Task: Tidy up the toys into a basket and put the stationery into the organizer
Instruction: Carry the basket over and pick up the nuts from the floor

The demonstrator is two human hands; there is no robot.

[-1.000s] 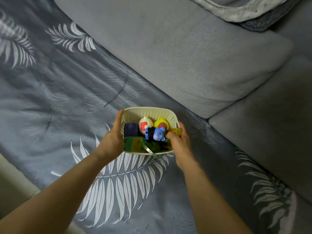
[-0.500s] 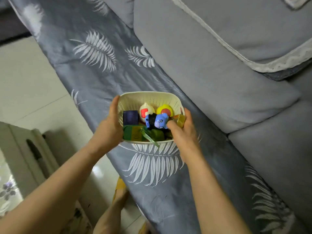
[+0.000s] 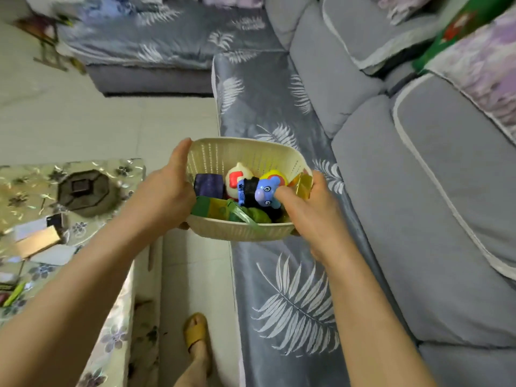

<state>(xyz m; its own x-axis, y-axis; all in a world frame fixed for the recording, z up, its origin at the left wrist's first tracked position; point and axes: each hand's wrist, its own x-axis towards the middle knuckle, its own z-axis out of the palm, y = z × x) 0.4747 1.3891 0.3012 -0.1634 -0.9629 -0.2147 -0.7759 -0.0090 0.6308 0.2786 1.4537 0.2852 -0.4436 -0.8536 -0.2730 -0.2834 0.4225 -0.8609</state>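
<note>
I hold a cream slotted basket in the air over the front edge of the sofa seat. My left hand grips its left rim, thumb up along the wall. My right hand grips the right rim, thumb inside. In the basket lie several toys: a blue figure, a dark purple block, a white and red egg-shaped toy, a yellow and red ball, green pieces and a gold block. Stationery lies on the table at the left.
A low table with a floral cover stands at the left, bearing a dark octagonal holder, cards and a green pen. The grey sofa with a leaf-print throw fills the right. My foot in a yellow slipper stands on the tiled floor.
The basket has come up off the sofa seat and toward the left, held by both hands. The view has swung left, bringing the floor and table into sight.
</note>
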